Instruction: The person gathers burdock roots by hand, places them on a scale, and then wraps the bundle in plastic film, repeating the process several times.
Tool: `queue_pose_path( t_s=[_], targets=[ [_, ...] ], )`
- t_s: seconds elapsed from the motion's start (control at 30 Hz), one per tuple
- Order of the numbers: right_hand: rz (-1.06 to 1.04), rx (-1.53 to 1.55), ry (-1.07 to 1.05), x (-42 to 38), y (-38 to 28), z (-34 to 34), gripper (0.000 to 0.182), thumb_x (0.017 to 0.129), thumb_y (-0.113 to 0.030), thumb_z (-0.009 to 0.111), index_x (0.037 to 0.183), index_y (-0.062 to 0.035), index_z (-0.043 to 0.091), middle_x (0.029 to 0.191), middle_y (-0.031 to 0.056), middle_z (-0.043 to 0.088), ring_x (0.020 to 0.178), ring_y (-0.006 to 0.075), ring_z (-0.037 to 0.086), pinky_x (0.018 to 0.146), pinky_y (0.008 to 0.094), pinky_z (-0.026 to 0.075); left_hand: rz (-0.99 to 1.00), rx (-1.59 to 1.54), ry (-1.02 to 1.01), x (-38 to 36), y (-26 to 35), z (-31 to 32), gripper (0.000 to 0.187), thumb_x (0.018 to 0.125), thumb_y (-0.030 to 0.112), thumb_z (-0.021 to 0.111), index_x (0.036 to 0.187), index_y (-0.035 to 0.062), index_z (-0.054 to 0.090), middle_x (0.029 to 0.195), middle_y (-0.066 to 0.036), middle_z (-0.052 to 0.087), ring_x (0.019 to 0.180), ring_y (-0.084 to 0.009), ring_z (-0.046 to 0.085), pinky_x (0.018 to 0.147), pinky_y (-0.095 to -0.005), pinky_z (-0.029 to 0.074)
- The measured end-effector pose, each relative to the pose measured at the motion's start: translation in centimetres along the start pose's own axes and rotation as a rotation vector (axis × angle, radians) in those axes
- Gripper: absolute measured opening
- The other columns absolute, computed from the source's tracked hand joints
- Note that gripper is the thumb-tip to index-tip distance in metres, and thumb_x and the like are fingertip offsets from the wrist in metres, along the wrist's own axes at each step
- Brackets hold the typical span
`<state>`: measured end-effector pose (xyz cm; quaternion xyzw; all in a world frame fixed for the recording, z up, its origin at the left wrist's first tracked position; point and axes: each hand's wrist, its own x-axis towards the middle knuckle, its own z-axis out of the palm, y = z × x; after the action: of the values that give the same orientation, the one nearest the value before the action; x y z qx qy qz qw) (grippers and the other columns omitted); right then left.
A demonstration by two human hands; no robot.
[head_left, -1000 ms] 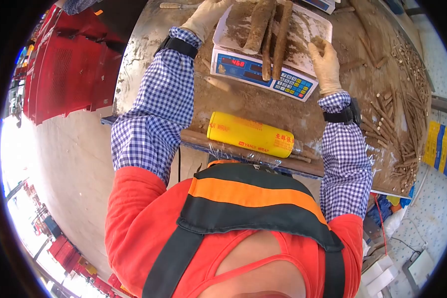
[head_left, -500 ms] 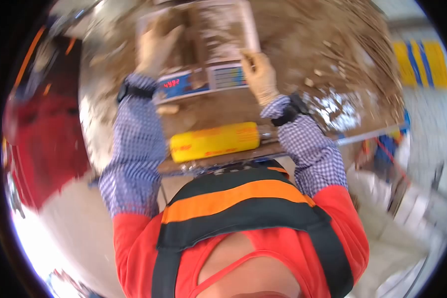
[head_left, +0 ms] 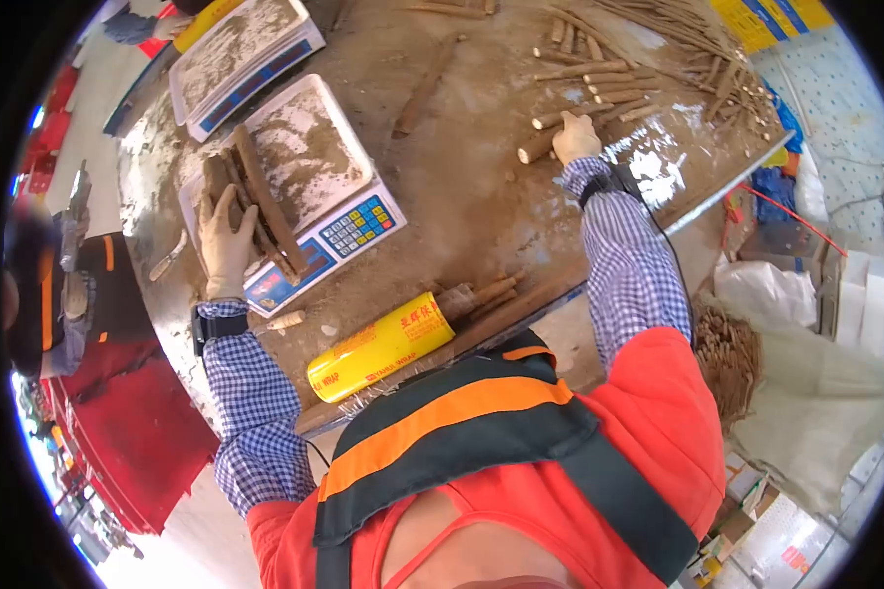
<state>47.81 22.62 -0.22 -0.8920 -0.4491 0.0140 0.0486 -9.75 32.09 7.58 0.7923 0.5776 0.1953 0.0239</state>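
Observation:
My left hand (head_left: pixel 228 240), in a pale glove, is closed around brown, stick-like yams (head_left: pixel 265 211) lying on the pan of a digital scale (head_left: pixel 309 162). Dirt covers much of that white pan. Over to the right, my right hand (head_left: pixel 577 139), also gloved, has its fingers curled onto a yam (head_left: pixel 548 122) with a pale cut end, at the edge of a group of yams on the table. The fingertips are partly hidden there. A yellow roll of wrap (head_left: pixel 383 348) lies at the table's near edge, between my arms.
A second scale (head_left: pixel 236 54) stands behind the first. Long thin yams (head_left: pixel 658 39) are heaped at the far right of the muddy table (head_left: pixel 452 187). Another person's sleeve (head_left: pixel 133 25) shows at top left. A bundle of sticks (head_left: pixel 727 363) stands below the right edge.
My view has turned and shifted right. My right hand has left the scale's edge and reached the yams at the right. My left hand has stayed at the yams on the scale.

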Motion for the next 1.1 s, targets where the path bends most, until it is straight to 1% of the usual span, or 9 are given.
queue_pose_path(
  t_s=[0.13, 0.27, 0.4, 0.47, 0.53, 0.6, 0.73, 0.87, 1.1],
  targets=[
    [-0.363, 0.133, 0.153, 1.0, -6.9, -0.8, 0.034, 0.087, -0.027, 0.058, 0.118, -0.0136, 0.062, 0.106, 0.0133, 0.062, 0.098, 0.0335, 0.064, 0.079, 0.0468, 0.053, -0.063, 0.068, -0.002, 0.0, 2.2, -0.6, 0.045, 0.084, 0.033, 0.069, 0.122, 0.0109, 0.063, 0.141, -0.026, 0.044, 0.128, -0.0398, 0.045, 0.106, -0.0420, 0.039],
    [-0.284, 0.325, -0.169, 0.6, -17.4, -2.7, 0.062, 0.088, -0.045, 0.057, 0.135, -0.0043, 0.048, 0.104, 0.0216, 0.068, 0.097, 0.0364, 0.066, 0.081, 0.0476, 0.053, -0.103, -0.127, 0.099, 0.1, 2.8, -0.5, 0.031, 0.087, 0.023, 0.065, 0.114, 0.0069, 0.066, 0.127, -0.022, 0.057, 0.120, -0.0357, 0.052, 0.103, -0.0429, 0.041],
    [-0.087, 0.379, -0.412, 0.6, -24.0, 2.6, 0.115, 0.082, -0.050, 0.064, 0.142, 0.0182, -0.006, 0.112, 0.0353, 0.060, 0.107, 0.0409, 0.062, 0.092, 0.0456, 0.049, -0.161, -0.069, 0.251, -0.4, 2.0, -1.5, 0.020, 0.088, 0.023, 0.063, 0.103, 0.0122, 0.070, 0.105, -0.014, 0.066, 0.101, -0.0330, 0.060, 0.090, -0.0432, 0.047],
    [0.016, 0.595, -0.331, 1.9, -24.3, 4.6, 0.066, 0.081, -0.030, 0.060, 0.124, 0.0150, 0.038, 0.108, 0.0326, 0.063, 0.106, 0.0433, 0.062, 0.092, 0.0439, 0.048, -0.339, -0.114, 0.151, -0.9, 3.2, -3.4, 0.025, 0.088, 0.030, 0.063, 0.100, 0.0103, 0.071, 0.092, -0.013, 0.068, 0.089, -0.0312, 0.064, 0.081, -0.0416, 0.050],
    [-0.146, 0.972, -0.274, 2.3, -22.6, 5.7, 0.038, 0.084, -0.016, 0.059, 0.112, 0.0079, 0.048, 0.093, 0.0191, 0.068, 0.083, 0.0278, 0.067, 0.070, 0.0361, 0.055, -0.405, -0.032, 0.033, -1.5, 5.3, -4.7, 0.028, 0.087, 0.037, 0.062, 0.097, 0.0126, 0.071, 0.090, -0.014, 0.068, 0.084, -0.0322, 0.067, 0.073, -0.0428, 0.052],
    [-0.104, 1.177, -0.508, -3.2, -22.8, -3.1, 0.051, 0.084, -0.028, 0.063, 0.120, 0.0055, 0.050, 0.101, 0.0262, 0.067, 0.093, 0.0347, 0.068, 0.079, 0.0408, 0.054, -0.334, 0.051, -0.116, -1.9, 6.2, -4.2, 0.032, 0.088, 0.039, 0.060, 0.094, 0.0086, 0.068, 0.091, -0.015, 0.069, 0.082, -0.0339, 0.068, 0.070, -0.0445, 0.053],
    [-0.742, 1.001, -0.141, -9.1, -24.9, -5.8, 0.073, 0.091, -0.021, 0.062, 0.150, -0.0032, 0.024, 0.079, 0.0103, 0.067, 0.065, 0.0168, 0.065, 0.061, 0.0277, 0.053, -0.389, 0.171, -0.122, -2.2, 10.8, -5.1, 0.036, 0.090, 0.040, 0.057, 0.097, 0.0051, 0.061, 0.089, -0.019, 0.069, 0.080, -0.0358, 0.068, 0.068, -0.0466, 0.054],
    [-0.873, 0.879, -0.487, -12.3, -28.4, -7.6, 0.069, 0.092, -0.035, 0.060, 0.147, -0.0050, 0.031, 0.090, 0.0167, 0.069, 0.075, 0.0251, 0.069, 0.068, 0.0352, 0.055, -0.649, 0.176, -0.314, -5.2, 12.6, -5.1, 0.051, 0.090, 0.042, 0.059, 0.126, 0.0069, 0.053, 0.099, -0.023, 0.067, 0.084, -0.0323, 0.069, 0.075, -0.0410, 0.055],
    [-0.853, 0.810, -0.255, -14.6, -26.0, -10.5, 0.064, 0.094, -0.050, 0.054, 0.138, -0.0039, 0.045, 0.104, 0.0131, 0.065, 0.082, 0.0215, 0.064, 0.073, 0.0330, 0.051, -0.831, -1.163, 0.135, -8.1, 13.1, -6.7, 0.044, 0.090, 0.013, 0.061, 0.129, -0.0017, 0.047, 0.081, -0.005, 0.064, 0.068, -0.0072, 0.060, 0.060, -0.0218, 0.048]
  ],
)
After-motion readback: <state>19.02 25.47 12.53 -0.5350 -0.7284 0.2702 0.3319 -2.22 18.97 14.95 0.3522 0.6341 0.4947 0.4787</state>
